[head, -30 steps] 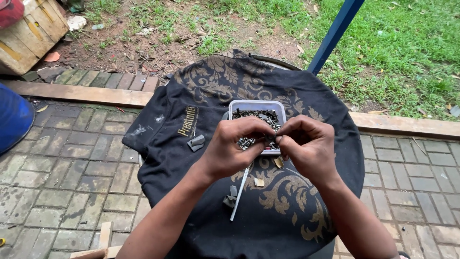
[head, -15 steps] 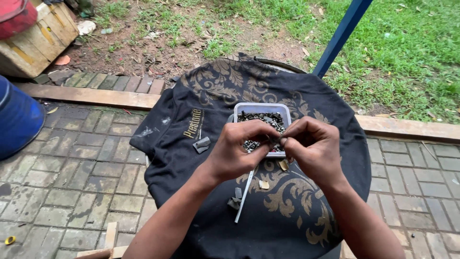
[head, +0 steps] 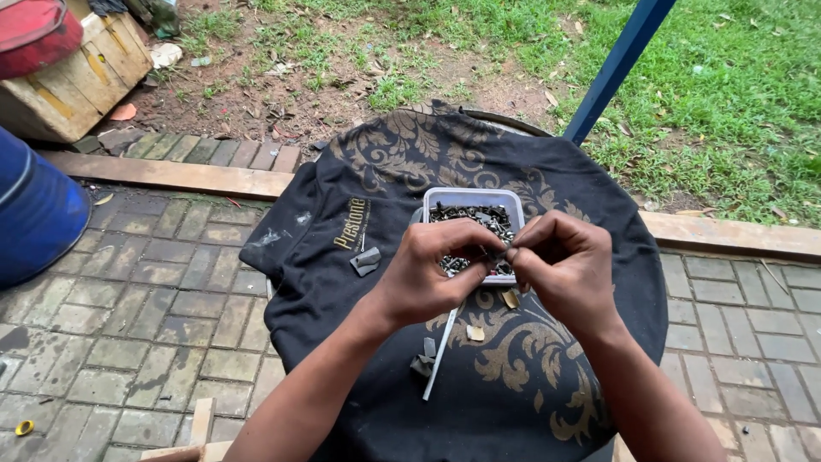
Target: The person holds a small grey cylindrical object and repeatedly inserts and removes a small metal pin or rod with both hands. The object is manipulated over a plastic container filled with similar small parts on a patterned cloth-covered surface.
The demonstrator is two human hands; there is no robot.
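Observation:
My left hand and my right hand meet fingertip to fingertip above a white rectangular tub filled with several small dark metal parts. Both pinch one tiny dark metal part between them; it is mostly hidden by the fingers. The tub rests on a round table covered with a black cloth with gold ornament. A thin white stick lies on the cloth under my left wrist.
A small grey clip and other little pieces lie loose on the cloth. A blue pole rises behind the table. A blue barrel stands at left, a wooden crate beyond it. Brick paving and grass surround the table.
The view has shifted slightly. Both hands stay together over the tub, the fingers working on the small part with little movement.

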